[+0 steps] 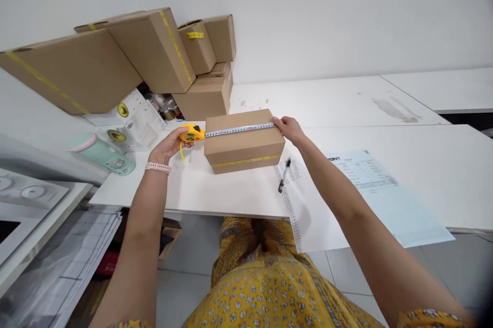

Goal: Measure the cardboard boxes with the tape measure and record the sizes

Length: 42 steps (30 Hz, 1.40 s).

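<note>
A closed brown cardboard box (pixel 246 146) with yellow tape along its near side lies on the white table. My left hand (pixel 171 144) grips the yellow tape measure (pixel 192 133) by its case, at the box's left end. The silver blade (pixel 239 130) stretches straight across the box top. At the far right edge, my right hand (pixel 288 129) pinches the blade's end against the box; the tip itself is hidden by the fingers. Just right of the box, a black pen (pixel 284 176) rests on a printed sheet (pixel 308 217).
Several taped cardboard boxes (pixel 150 51) are stacked at the back left by the wall. A mint green tumbler (pixel 106 153) leans beside white avocado-print boxes (pixel 134 117). A pale blue printed document (pixel 389 199) overhangs the table's front edge at right.
</note>
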### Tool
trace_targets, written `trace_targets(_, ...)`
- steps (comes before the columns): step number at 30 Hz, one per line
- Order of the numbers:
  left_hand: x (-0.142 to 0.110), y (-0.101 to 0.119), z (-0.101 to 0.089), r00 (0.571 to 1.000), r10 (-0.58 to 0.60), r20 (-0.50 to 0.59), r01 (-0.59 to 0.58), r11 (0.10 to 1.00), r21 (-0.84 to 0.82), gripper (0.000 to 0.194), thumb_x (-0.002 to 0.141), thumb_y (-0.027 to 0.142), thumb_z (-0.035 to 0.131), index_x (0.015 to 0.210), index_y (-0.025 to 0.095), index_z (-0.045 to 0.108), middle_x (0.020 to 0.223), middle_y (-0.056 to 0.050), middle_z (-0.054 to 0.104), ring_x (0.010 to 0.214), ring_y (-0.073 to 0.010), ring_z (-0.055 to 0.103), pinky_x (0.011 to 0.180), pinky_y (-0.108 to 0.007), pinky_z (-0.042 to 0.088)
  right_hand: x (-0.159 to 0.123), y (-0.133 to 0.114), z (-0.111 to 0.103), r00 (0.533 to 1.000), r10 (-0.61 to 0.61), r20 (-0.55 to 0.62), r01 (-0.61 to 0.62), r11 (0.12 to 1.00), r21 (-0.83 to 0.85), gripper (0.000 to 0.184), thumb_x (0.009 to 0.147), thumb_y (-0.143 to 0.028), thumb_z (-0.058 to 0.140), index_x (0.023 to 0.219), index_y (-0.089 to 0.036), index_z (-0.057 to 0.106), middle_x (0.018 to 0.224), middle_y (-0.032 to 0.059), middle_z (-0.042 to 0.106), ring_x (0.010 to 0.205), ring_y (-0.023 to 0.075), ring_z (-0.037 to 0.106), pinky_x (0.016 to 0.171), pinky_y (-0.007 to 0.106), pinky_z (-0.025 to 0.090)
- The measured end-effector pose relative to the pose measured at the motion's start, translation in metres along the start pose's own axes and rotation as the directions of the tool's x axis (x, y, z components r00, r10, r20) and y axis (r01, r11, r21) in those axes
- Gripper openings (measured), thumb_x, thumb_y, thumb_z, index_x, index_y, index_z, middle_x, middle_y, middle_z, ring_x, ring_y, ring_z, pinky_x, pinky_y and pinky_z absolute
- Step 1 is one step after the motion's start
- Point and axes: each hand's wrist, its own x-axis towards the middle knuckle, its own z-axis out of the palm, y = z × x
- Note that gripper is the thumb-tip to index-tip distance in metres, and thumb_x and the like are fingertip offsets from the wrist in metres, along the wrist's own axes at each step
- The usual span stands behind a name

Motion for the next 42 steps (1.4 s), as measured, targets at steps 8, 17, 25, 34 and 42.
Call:
trace_targets(8,-0.002,-0.002,0.0,1.0,0.012,-0.016,-0.011,0.998,0.055,0.041,0.068,0.041,0.073,0.097,0.012,0.068,0.079,-0.009,0.073,0.054,-0.0141,0.056,0.052,-0.027,0.044,-0.005,-0.018,-0.006,0.999,-0.011,-0.034,0.001,0.961,-0.276,0.046,0.095,-0.053,0.052,0.061,-0.022,0.048,0.07,0.0063,0.062,0.067,0.0184,0.052,0.062,0.031,0.033)
trace_targets(17,-0.011,0.007,0.009,0.996,0.075,-0.039,-0.072,0.994,0.076,0.046,0.064,0.041,0.077,0.097,0.011,0.07,0.086,-0.009,0.073,0.062,-0.0155,0.059,0.054,-0.026,0.047,-0.004,-0.03,-0.007,0.999,0.012,-0.049,-0.03,0.924,-0.382,0.04,0.094,-0.042,0.055,0.06,-0.021,0.052,0.079,0.0125,0.067,0.082,0.0251,0.062,0.073,0.034,0.04)
trace_targets(25,-0.118,-0.013,0.082,0.95,-0.034,0.312,-0.025,0.983,0.183,0.072,0.067,0.03,0.083,0.135,0.026,0.06,0.112,-0.01,0.071,0.072,-0.023,0.071,0.063,-0.035,0.056,0.018,-0.045,-0.023,0.97,-0.229,-0.077,0.237,0.963,0.127,0.038,0.099,-0.049,0.049,0.071,-0.023,0.05,0.074,0.0028,0.06,0.066,0.0157,0.051,0.068,0.03,0.04)
trace_targets(34,-0.13,-0.081,0.222,0.968,0.008,0.252,0.091,0.921,-0.38,0.052,0.071,0.059,0.077,0.104,0.023,0.062,0.103,-0.01,0.063,0.069,-0.0224,0.072,0.052,-0.031,0.052,0.053,-0.081,0.05,0.922,-0.354,0.159,0.367,0.928,-0.066,0.041,0.097,-0.045,0.05,0.065,-0.02,0.055,0.07,0.003,0.062,0.068,0.0162,0.051,0.067,0.029,0.035)
trace_targets(42,-0.112,-0.065,0.233,0.984,-0.028,0.176,0.087,0.938,-0.336,0.056,0.069,0.068,0.076,0.098,0.022,0.062,0.101,-0.008,0.064,0.066,-0.0197,0.072,0.05,-0.03,0.051,0.069,-0.076,0.062,0.962,-0.239,0.135,0.262,0.945,-0.194,0.038,0.09,-0.054,0.059,0.069,-0.022,0.056,0.076,0.0044,0.065,0.069,0.0171,0.052,0.067,0.03,0.035)
